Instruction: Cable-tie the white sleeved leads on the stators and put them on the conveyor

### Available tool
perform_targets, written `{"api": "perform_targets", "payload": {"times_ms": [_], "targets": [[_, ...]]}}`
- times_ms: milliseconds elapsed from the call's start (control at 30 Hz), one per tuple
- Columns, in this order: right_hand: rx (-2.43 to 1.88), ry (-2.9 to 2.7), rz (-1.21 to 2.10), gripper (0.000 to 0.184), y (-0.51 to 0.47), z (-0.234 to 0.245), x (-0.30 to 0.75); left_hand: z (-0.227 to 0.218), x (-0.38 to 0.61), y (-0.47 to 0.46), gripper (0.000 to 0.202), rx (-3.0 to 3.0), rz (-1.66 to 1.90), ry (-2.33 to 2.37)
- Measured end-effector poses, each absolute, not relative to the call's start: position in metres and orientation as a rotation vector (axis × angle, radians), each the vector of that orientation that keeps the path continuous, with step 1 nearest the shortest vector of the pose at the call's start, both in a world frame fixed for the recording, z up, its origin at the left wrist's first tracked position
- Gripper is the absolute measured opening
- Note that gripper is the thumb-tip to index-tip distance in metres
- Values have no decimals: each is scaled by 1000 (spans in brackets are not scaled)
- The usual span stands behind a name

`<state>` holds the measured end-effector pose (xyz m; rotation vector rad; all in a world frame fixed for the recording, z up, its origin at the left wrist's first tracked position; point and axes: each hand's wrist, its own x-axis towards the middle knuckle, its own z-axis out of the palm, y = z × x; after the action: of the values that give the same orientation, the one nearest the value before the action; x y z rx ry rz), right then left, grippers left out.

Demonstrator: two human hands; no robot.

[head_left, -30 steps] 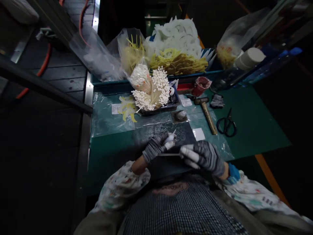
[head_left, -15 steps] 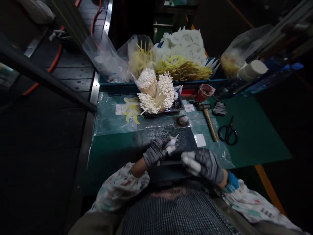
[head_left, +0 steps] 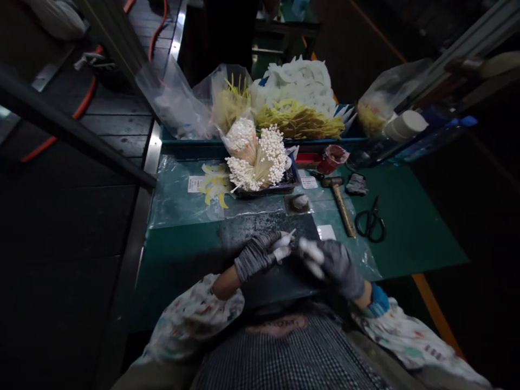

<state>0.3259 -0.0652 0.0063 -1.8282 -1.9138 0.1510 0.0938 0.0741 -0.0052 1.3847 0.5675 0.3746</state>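
My left hand (head_left: 257,255), in a grey striped glove with white fingertips, is shut on a small white pointed piece (head_left: 283,241) with a thin tip. My right hand (head_left: 335,265), in a matching glove, is blurred by motion just right of that piece, its pale fingertips close to it. Whether it holds anything is hidden by the blur. Both hands hover above a dark, scuffed mat (head_left: 260,230) on the green cutting mat (head_left: 410,227).
Beyond my hands lie a brass-handled mallet (head_left: 339,206), black-handled scissors (head_left: 369,221), a red cup (head_left: 333,158) and a bundle of white-tipped sticks (head_left: 258,162) on a dark tray (head_left: 280,188). Bags of white and yellow cut pieces (head_left: 298,122) stand behind. A dark floor lies left.
The thin stick seen earlier between my hands no longer shows. My right hand has moved and blurred near the white piece. My left hand stays nearly still.
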Motion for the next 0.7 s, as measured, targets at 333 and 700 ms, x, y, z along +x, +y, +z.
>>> {"api": "perform_targets", "payload": {"times_ms": [333,700], "targets": [[-2273,-1760,-209,48,-78,-27,395,-7,99,75,36,1398,416,585],[-2496,-1905,-7,42,102,43,426,-1,103,82,43,1839,275,873]]}}
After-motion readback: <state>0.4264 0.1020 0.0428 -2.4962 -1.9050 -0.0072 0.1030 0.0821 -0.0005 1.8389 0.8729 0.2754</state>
